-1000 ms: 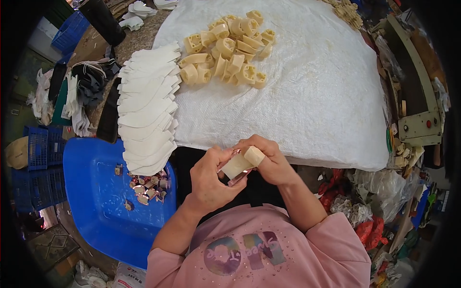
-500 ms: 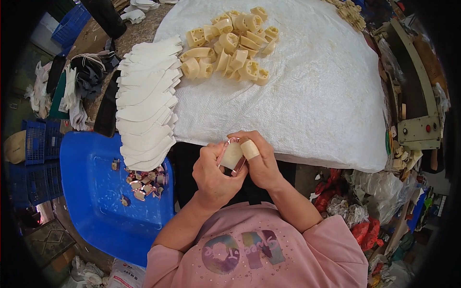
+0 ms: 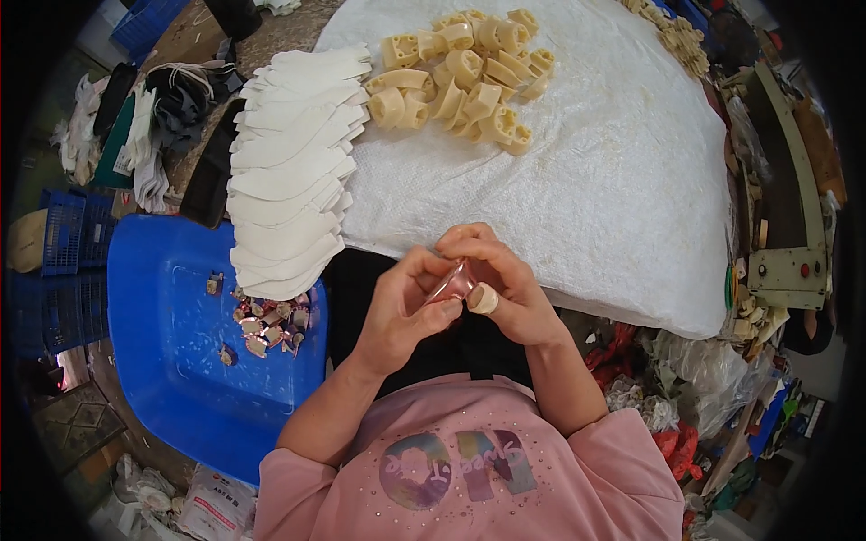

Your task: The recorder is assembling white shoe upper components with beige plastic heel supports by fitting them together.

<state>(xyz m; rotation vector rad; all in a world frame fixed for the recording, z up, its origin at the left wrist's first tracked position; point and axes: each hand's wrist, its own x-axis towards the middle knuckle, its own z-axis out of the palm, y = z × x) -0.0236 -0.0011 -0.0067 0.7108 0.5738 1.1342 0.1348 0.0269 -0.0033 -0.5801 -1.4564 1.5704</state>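
Between my two hands, in front of my chest, is a small heel-shaped piece with a glossy pink metallic covering [image 3: 453,283]. My left hand [image 3: 397,311] pinches it from the left, thumb along its lower edge. My right hand [image 3: 516,293] grips it from above and the right, fingers curled over its top. A cream cover [image 3: 483,298] wraps the right thumb's tip. Part of the piece is hidden by my fingers. Beyond my hands, fanned white cut pieces [image 3: 289,171] lie overlapped in a long row, and bare cream plastic heels [image 3: 465,68] are heaped on the white woven sheet [image 3: 613,198].
On my left stands a blue tub [image 3: 180,379] with several small pink-edged pieces [image 3: 271,325] in it. Blue crates [image 3: 68,234] are stacked farther left. At the right are a green metal machine frame [image 3: 789,261] and crumpled plastic bags [image 3: 713,370].
The piece has been turned: its cream face showed before, its glossy pink side shows now. My fingers have shifted around it. The whole view has moved slightly.
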